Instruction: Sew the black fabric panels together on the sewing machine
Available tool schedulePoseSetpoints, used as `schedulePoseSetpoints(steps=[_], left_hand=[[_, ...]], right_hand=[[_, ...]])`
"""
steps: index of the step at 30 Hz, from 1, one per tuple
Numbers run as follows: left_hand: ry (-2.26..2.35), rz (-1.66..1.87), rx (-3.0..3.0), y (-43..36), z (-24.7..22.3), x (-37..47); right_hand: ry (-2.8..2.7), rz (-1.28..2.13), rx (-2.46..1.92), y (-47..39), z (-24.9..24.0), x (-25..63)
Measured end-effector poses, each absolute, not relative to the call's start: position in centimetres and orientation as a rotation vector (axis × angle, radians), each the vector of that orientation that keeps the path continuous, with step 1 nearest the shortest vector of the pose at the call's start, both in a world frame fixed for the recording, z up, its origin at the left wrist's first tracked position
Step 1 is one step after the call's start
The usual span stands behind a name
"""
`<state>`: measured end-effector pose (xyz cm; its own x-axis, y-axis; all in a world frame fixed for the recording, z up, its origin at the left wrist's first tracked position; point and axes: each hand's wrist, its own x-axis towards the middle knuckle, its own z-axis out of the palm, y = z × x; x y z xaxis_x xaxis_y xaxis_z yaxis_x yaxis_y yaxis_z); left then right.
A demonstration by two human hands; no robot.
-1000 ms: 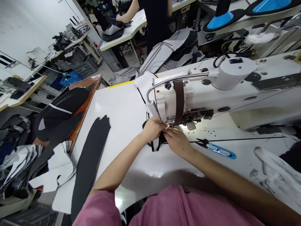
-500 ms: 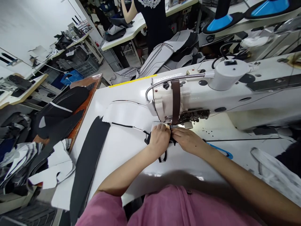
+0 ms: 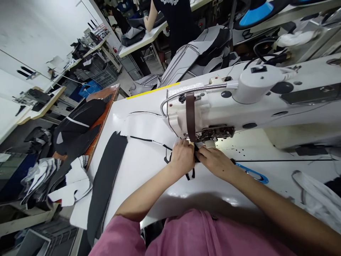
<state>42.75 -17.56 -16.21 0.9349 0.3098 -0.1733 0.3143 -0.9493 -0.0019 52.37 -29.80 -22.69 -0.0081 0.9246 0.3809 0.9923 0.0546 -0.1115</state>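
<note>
At the needle area of a white sewing machine (image 3: 197, 113), my left hand (image 3: 183, 157) is closed on the black-edged end of a white fabric panel (image 3: 149, 126). Close beside it, my right hand (image 3: 214, 158) pinches black fabric (image 3: 196, 151) just under the machine head. The fingertips and the needle are mostly hidden. Narrow black strips (image 3: 192, 174) hang out below my left hand. The rest of the white panel lies flat to the left, with black trim along its edges. A long black fabric piece (image 3: 108, 181) lies further left, reaching over the table's front edge.
Blue thread snips (image 3: 252, 172) lie right of my right hand. White cloth (image 3: 317, 199) sits at the table's right. Left are a brown board (image 3: 106, 117) with black pieces and stacked white cut pieces (image 3: 77, 181). Behind the machine are grey panels (image 3: 183, 60) and a standing person (image 3: 176, 25).
The view has shifted slightly. My right hand's fingers have drawn a little back from the needle, and more black fabric shows between the hands. My left hand stays on the fabric.
</note>
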Motion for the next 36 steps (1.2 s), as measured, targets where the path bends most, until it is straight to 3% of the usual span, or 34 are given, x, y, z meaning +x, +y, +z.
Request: schedulePoseSetpoints(steps=[7, 24, 30, 36], left_hand=[[0.469, -0.412, 3.062, -18.1, -16.1, 43.0], [0.519, -0.348, 3.101, -16.6, -16.5, 42.2], [0.592, -0.423, 3.092, -16.4, -16.3, 42.8], [0.536, -0.361, 3.136, -16.6, -17.1, 42.4]], right_hand=[[-1.932, -0.279, -1.870, -29.5, -23.0, 51.4], [-1.857, -0.005, -1.711, -28.6, -23.1, 51.0], [-1.857, 0.029, -1.797, -30.5, -18.9, 51.7], [-1.495, -0.366, -2.133, -32.7, -16.4, 55.0]])
